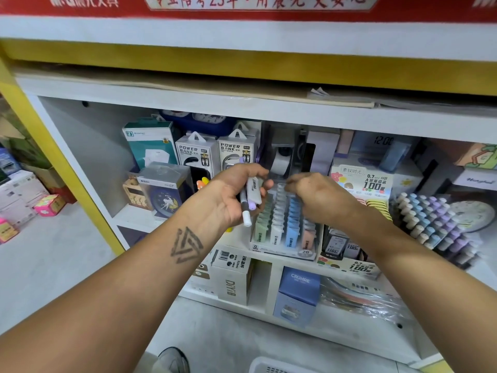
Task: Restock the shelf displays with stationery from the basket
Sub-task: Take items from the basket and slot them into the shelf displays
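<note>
I note my left hand [236, 195] grasping a small bunch of pens [251, 200] in front of the shelf. My right hand [314, 195] reaches over the display tray [282, 227] of pastel packets; its grip I cannot tell. The basket [271, 366] sits near, below.

Readable print on the shelf goods

Two white hanging boxes [197, 154] [236, 153] at the far middle each read "POWER BANK". To the right, a white and yellow lead-refill display card [361, 181] reads "0.7 HB" and "100". The clear tiered tray of pastel packets [282, 249] carries "28" on its near edge. Below, a cream carton [232, 281] reads "DIYi", and the blue box [300, 286] beside it "CRUHRE". A far digital clock [383, 141] shows "12:00".
</note>
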The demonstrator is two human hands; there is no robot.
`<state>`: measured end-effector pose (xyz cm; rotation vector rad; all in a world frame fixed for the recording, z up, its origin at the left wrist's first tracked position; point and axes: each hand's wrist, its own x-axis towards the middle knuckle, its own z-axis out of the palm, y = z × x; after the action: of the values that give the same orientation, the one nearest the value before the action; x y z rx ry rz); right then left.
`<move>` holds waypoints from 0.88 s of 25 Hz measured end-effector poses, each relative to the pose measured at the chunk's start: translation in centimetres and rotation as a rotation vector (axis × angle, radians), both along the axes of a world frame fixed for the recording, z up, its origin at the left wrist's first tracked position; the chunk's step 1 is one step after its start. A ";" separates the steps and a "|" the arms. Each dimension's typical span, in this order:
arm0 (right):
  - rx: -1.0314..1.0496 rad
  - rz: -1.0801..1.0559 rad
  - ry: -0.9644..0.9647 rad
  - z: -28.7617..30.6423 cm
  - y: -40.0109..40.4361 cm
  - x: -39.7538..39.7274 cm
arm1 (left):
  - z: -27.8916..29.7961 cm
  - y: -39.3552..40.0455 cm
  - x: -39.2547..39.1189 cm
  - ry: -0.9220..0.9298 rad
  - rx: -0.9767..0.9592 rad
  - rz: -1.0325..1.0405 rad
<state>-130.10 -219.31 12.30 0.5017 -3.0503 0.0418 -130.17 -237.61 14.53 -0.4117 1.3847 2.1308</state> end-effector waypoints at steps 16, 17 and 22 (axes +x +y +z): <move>-1.232 -0.143 -0.382 3.9 3.2 6.4 | 0.0 5.9 1.6 0.114 -0.004 -0.028; -1.228 -0.145 -0.385 3.9 3.7 6.6 | -0.1 5.9 1.6 0.112 0.021 -0.042; -1.289 -0.172 -0.396 3.9 5.3 7.2 | -0.7 6.0 1.0 0.144 -0.021 -0.059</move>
<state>-122.91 -214.01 16.23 0.0998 -2.5428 2.0503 -129.15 -231.64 13.86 -0.2263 1.4815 2.1344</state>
